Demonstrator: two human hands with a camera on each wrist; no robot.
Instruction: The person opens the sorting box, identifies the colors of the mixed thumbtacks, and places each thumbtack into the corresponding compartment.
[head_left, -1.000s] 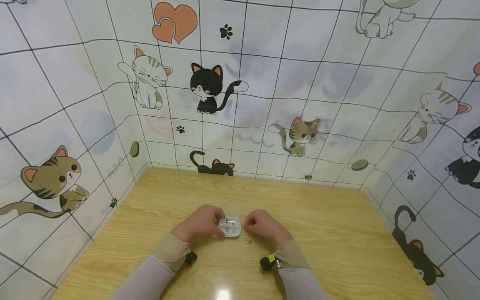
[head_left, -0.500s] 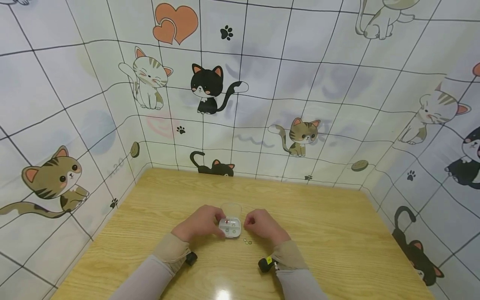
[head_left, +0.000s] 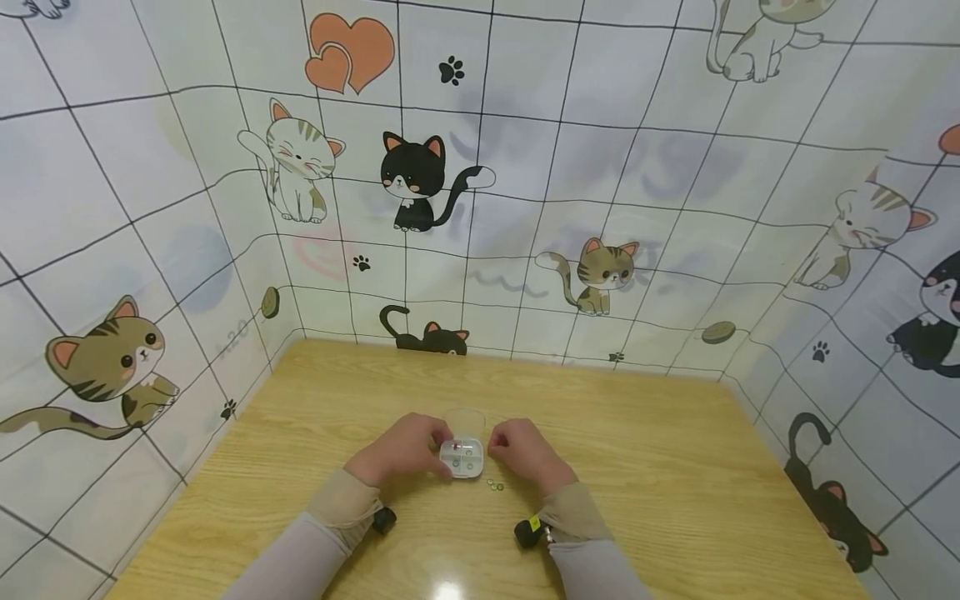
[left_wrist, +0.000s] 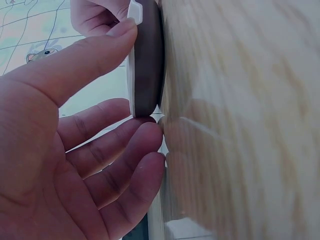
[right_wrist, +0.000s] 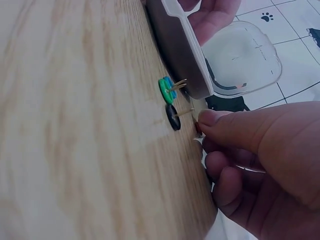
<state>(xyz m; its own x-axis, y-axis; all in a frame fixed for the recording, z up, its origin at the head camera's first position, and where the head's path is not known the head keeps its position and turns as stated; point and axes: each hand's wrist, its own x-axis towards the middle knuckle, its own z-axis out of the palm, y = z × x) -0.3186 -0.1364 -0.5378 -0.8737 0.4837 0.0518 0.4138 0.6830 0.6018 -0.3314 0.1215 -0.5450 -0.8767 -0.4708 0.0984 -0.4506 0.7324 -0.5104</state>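
White and brown box [right_wrist: 177, 45], just one, on the wooden table [head_left: 637, 442]. Gripped by the left hand [head_left: 397, 447], with thumb on the edge and other fingers loosely apart. Just beside the right hand [head_left: 528, 454], with fingers curled and tips together; cannot tell if pinching anything. Four little rooms [head_left: 462, 469] inside. One clear lid [right_wrist: 242, 57], open. Close by, three small studs [right_wrist: 165, 91]: one green, one blue, one black.

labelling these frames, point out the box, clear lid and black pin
box [right_wrist: 175, 47], right wrist view, on its side wall
clear lid [right_wrist: 242, 59], right wrist view, on its flat panel
black pin [right_wrist: 172, 116], right wrist view, on its round head
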